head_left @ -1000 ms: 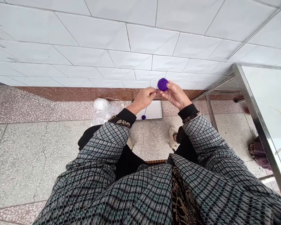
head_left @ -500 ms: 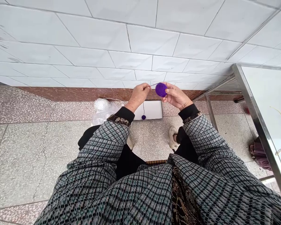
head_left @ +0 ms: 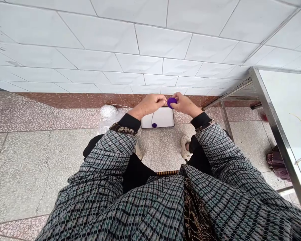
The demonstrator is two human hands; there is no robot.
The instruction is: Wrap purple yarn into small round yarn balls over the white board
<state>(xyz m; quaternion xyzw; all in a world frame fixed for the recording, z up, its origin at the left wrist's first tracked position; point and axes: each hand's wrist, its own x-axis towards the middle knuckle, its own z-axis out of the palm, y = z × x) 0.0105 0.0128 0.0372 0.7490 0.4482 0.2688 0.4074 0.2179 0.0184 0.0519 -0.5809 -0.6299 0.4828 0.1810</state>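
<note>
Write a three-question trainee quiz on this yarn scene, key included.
1. Which of the person's hands grips the larger purple ball?
2. True or false: the smaller purple ball lies outside the white tray.
3. Fill in: the white ball on the floor is to the ____ of the tray, as the wearer sees it.

Key: 1. The right hand. 2. False; it lies inside, near the wearer's side. 3. Left.

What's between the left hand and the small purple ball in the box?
In the head view, a dark strand runs from the edge of the left hand to the small purple ball, across the white box. Nothing else shows between them.
</note>
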